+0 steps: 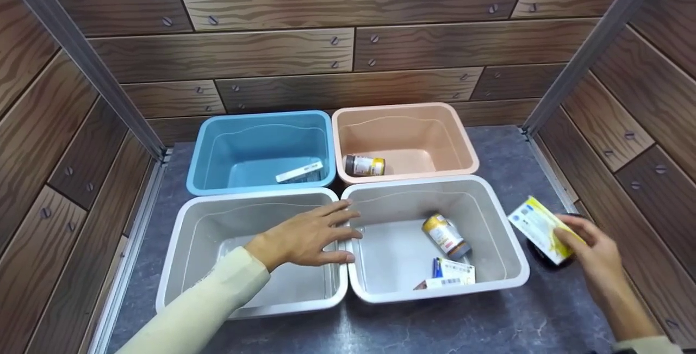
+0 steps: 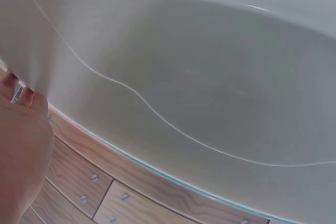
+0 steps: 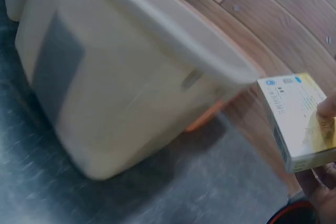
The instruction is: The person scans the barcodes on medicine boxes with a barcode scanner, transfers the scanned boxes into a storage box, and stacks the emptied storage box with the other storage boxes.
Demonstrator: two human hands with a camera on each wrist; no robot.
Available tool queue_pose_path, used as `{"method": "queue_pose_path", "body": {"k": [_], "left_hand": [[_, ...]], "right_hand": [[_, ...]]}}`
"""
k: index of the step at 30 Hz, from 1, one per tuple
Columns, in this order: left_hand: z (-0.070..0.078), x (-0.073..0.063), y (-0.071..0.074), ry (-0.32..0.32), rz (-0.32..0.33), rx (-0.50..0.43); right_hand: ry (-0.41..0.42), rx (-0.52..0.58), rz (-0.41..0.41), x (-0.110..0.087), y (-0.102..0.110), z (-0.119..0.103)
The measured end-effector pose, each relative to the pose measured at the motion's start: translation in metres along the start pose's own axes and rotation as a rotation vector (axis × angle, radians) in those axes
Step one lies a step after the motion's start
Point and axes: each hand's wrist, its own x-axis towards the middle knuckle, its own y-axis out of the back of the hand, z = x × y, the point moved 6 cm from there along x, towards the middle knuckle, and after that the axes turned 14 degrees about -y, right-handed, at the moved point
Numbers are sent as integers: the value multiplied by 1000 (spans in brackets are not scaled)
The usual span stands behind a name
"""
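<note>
My right hand (image 1: 595,250) pinches a white and yellow medicine box (image 1: 535,226) between thumb and fingers, to the right of the right grey bin (image 1: 519,283). In the right wrist view the same medicine box (image 3: 296,116) shows its printed face beside the bin's outer corner. My left hand (image 1: 312,234) rests with spread fingers over the adjoining rims of the two grey bins. The left grey bin (image 1: 179,245) lies under that forearm. Inside the right grey bin are a brown pill bottle (image 1: 446,235) with a yellow and white label and several small boxes (image 1: 454,272).
Behind stand a blue bin (image 1: 261,153) with a white box (image 1: 299,172) in it and a peach bin (image 1: 408,125) holding another pill bottle (image 1: 365,165). A dark round object (image 1: 549,259) sits below the held box. Wood-patterned walls (image 1: 348,0) enclose the grey table (image 1: 413,327).
</note>
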Motion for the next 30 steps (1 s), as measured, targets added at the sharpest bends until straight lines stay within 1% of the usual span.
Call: {"method": "queue_pose_path", "body": {"k": [1, 4, 5, 8, 10, 13, 16, 19, 22, 27, 30], "left_hand": [[0, -1, 0, 2, 1, -2], [0, -2, 1, 9, 7, -11], [0, -3, 1, 11, 8, -15], [0, -2, 1, 7, 7, -21], [1, -1, 0, 2, 3, -19], [1, 0, 0, -1, -2, -13], [1, -1, 0, 1, -4, -7], [1, -1, 0, 3, -1, -9], [1, -1, -1, 3, 2, -8], [1, 0, -1, 1, 3, -6], [1, 0, 0, 3, -3, -8]], "right_hand": [[-33, 74, -18, -1, 2, 9], [-132, 193, -50, -5, 6, 35], [-168, 218, -57, -6, 7, 44], [-268, 240, -66, -9, 12, 68], [-336, 283, -79, -11, 15, 82], [-419, 343, -85, -11, 20, 95], [-455, 383, -82, -9, 22, 99], [-429, 365, -63, -8, 22, 93], [-355, 335, -44, -7, 20, 80], [-210, 336, -67, -3, 10, 44], [-154, 347, -96, 2, 1, 16]]}}
